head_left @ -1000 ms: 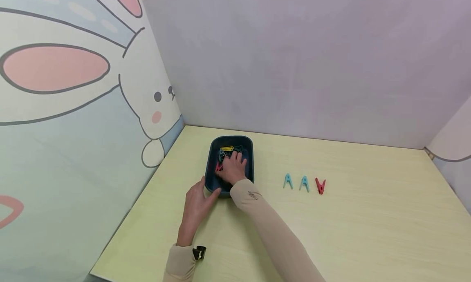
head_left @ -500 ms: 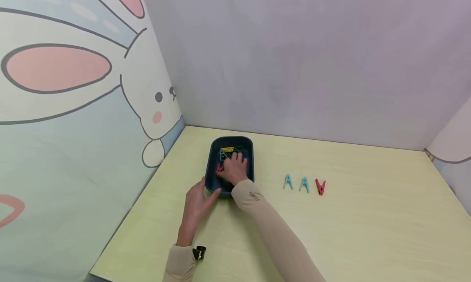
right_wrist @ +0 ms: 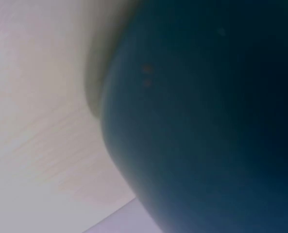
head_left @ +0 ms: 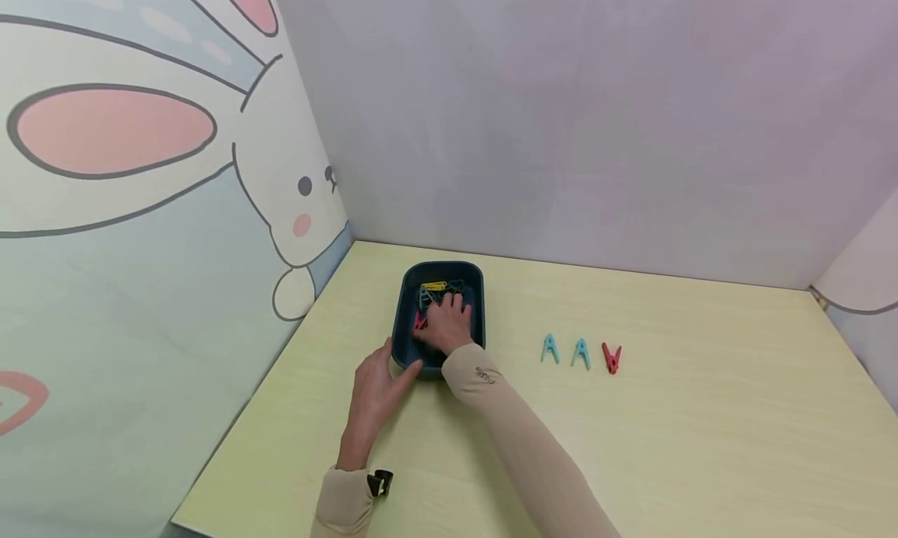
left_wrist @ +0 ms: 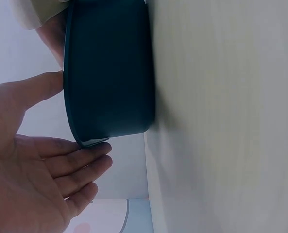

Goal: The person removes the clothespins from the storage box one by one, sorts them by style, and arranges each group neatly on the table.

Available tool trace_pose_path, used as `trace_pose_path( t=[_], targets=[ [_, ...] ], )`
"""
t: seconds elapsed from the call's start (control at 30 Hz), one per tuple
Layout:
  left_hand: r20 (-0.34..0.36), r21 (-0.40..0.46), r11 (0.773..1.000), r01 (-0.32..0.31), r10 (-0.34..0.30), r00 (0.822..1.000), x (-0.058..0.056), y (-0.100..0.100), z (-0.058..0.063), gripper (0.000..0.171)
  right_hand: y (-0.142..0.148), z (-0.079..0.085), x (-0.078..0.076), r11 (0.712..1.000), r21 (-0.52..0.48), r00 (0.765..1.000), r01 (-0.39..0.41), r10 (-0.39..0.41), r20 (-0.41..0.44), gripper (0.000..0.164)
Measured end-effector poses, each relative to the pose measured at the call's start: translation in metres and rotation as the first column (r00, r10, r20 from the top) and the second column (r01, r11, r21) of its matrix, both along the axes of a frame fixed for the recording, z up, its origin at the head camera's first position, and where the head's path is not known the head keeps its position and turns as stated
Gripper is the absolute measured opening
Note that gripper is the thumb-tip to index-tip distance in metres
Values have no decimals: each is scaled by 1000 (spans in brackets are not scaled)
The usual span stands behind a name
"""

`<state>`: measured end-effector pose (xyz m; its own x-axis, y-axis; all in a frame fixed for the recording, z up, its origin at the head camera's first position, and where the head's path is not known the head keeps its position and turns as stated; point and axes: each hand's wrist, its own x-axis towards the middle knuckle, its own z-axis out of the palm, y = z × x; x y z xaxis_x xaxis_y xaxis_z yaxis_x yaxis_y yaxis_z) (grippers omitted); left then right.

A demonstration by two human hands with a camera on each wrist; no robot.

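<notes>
A dark blue plastic box [head_left: 397, 312] stands on the table with several clothespins in it. A yellow clothespin [head_left: 435, 286] and a light blue clothespin [head_left: 424, 296] show toward its far end. My left hand [head_left: 375, 386] steadies the near left corner; in the left wrist view its thumb touches the rim and the fairly straight fingers lie along the outside. Inside the box, my right hand [head_left: 447, 323] reaches down with bent fingers, its thumb beside a red clothespin [head_left: 419, 321]. The hand hides its own fingertips, so I cannot tell whether it grips anything. The right wrist view shows mostly the blurred box wall [right_wrist: 173, 136].
To the right of the box, two light blue clothespins [head_left: 550, 348] and a red clothespin [head_left: 612, 358] lie in a row on the pale wooden table [head_left: 701, 413]. A grey wall [head_left: 561, 132] rises behind it, and a rabbit-printed wall [head_left: 140, 304] borders the left side.
The right hand shifts only slightly inside the box, its thumb staying near the red clothespin. My left hand keeps its place at the corner. The clothespins on the table stay put.
</notes>
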<state>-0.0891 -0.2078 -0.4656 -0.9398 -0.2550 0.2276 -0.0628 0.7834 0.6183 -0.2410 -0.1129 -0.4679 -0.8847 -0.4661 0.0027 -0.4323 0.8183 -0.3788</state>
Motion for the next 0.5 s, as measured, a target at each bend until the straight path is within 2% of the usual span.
trace_pose_path(
  t=[0.17, 0.5],
  targets=[
    [8, -3, 1000, -5, 5, 1000, 0, 0, 1, 69, 0, 2, 1, 1000, 4, 1000, -1, 1, 6, 58],
    [24, 0, 1000, -15, 15, 1000, 0, 0, 0, 70, 0, -2, -1, 1000, 12, 1000, -9, 10, -26, 45]
  ],
)
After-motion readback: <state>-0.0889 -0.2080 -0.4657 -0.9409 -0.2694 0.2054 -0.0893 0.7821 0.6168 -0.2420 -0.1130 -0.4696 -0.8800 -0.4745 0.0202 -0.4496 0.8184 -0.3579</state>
